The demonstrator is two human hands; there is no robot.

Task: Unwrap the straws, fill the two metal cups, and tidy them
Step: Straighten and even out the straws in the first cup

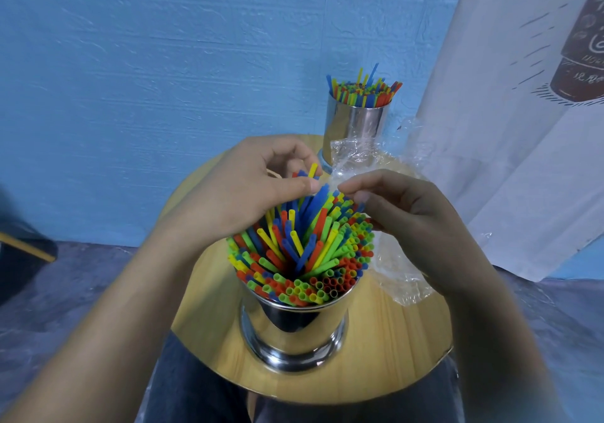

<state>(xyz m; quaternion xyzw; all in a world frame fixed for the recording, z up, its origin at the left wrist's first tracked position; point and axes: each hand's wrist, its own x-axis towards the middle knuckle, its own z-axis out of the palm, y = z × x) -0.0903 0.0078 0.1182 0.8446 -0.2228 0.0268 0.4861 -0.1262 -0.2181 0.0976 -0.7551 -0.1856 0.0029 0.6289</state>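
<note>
A near metal cup (pixel 294 328) stands on the round wooden table (pixel 392 341), packed with coloured straws (pixel 304 259) that lean unevenly. My left hand (pixel 248 187) is over the far side of the bundle, fingers and thumb curled round a few raised straws, blue and yellow among them. My right hand (pixel 402 207) hovers at the bundle's right edge, its fingertips curled and touching the straw tops; whether it pinches one I cannot tell. A second metal cup (pixel 356 125) full of straws (pixel 362 91) stands at the table's far edge.
Crumpled clear plastic wrap (pixel 398 272) lies on the table to the right of the near cup and reaches back toward the far cup. A blue wall (pixel 163 63) is behind, a white printed cloth (pixel 523 128) hangs at right. My lap is under the table's near edge.
</note>
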